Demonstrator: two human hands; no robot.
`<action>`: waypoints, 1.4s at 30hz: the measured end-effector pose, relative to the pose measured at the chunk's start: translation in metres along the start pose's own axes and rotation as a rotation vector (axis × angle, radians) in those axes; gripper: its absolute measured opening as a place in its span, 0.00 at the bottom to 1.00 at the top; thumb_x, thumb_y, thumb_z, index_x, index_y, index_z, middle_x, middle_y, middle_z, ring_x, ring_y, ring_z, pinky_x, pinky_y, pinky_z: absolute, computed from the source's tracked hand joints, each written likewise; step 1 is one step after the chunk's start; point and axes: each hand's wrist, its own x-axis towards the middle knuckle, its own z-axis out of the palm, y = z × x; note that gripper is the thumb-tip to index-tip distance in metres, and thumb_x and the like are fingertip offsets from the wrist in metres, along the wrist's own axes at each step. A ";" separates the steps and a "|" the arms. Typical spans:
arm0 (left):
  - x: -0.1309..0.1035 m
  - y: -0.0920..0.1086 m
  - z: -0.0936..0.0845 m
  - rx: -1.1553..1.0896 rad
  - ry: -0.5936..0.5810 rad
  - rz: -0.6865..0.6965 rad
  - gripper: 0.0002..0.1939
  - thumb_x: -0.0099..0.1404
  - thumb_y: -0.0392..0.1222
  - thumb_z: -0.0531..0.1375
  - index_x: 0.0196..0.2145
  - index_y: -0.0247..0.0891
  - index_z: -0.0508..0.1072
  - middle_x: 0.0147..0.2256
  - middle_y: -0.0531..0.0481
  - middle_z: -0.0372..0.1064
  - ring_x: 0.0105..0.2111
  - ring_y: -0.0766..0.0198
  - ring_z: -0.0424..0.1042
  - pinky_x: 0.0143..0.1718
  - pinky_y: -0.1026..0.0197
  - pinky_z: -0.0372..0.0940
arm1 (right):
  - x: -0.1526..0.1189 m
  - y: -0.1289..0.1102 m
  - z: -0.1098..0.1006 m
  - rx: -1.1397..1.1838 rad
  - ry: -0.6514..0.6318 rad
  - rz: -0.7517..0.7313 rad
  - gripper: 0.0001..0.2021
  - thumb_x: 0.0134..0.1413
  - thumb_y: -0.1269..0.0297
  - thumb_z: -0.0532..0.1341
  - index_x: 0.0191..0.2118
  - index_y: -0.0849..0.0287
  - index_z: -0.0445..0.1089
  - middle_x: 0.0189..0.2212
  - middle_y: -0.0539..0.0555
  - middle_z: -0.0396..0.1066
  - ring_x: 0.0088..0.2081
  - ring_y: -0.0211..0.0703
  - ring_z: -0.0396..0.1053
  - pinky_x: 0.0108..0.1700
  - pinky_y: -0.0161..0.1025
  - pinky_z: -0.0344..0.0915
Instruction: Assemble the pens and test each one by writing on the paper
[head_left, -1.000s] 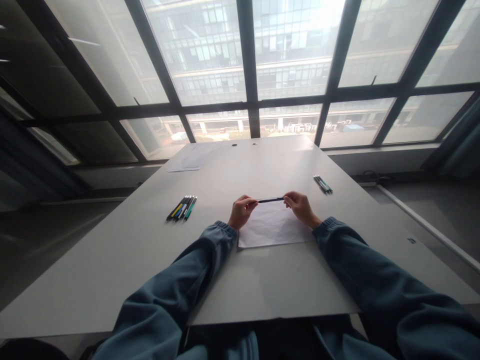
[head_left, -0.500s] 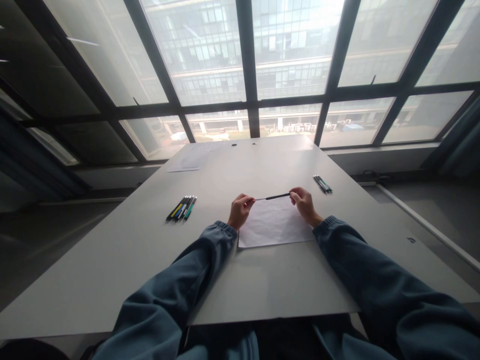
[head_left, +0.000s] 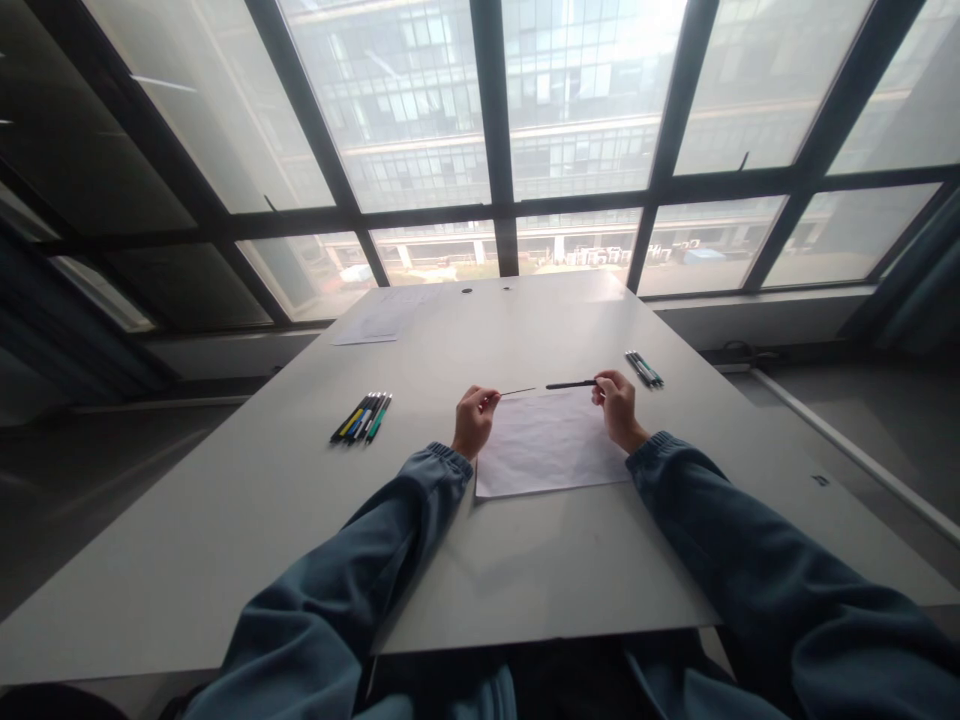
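Above the left side of a white paper sheet (head_left: 551,450), my left hand (head_left: 475,420) pinches a thin dark rod (head_left: 519,391) that points right. My right hand (head_left: 618,407), over the sheet's right side, grips a black pen barrel (head_left: 570,385) pointing left. A small gap separates the rod's tip from the barrel. The sheet lies flat on the white table (head_left: 225,560), its front edge between my forearms.
Several pens (head_left: 361,418) lie side by side on the left. A smaller bunch of pens (head_left: 644,369) rests at the right, beyond my right hand. Papers (head_left: 367,325) lie at the far left, and a small dark disc (head_left: 466,291) sits near the far edge.
The thin rod and the black barrel, joined in one line before, are now apart. My right hand has moved right with the barrel; my left hand has shifted slightly left.
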 end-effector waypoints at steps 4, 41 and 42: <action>0.001 -0.004 0.000 -0.014 0.044 -0.046 0.07 0.67 0.40 0.59 0.33 0.38 0.76 0.32 0.49 0.70 0.31 0.64 0.68 0.31 0.63 0.63 | 0.004 0.001 -0.003 0.026 0.081 0.002 0.03 0.46 0.66 0.58 0.30 0.58 0.66 0.17 0.44 0.59 0.18 0.33 0.57 0.19 0.30 0.55; -0.009 0.001 0.006 0.013 -0.497 0.131 0.06 0.62 0.39 0.62 0.32 0.40 0.81 0.33 0.49 0.74 0.30 0.66 0.69 0.33 0.64 0.65 | -0.010 0.010 -0.001 -0.846 -0.484 -0.315 0.08 0.51 0.69 0.64 0.38 0.55 0.78 0.31 0.52 0.77 0.31 0.43 0.70 0.39 0.40 0.66; -0.009 0.001 0.006 0.020 -0.498 0.130 0.06 0.62 0.38 0.62 0.32 0.41 0.81 0.33 0.49 0.74 0.30 0.66 0.69 0.33 0.64 0.65 | -0.010 0.009 -0.001 -0.871 -0.498 -0.345 0.07 0.51 0.70 0.64 0.37 0.56 0.78 0.32 0.53 0.76 0.34 0.45 0.70 0.41 0.41 0.66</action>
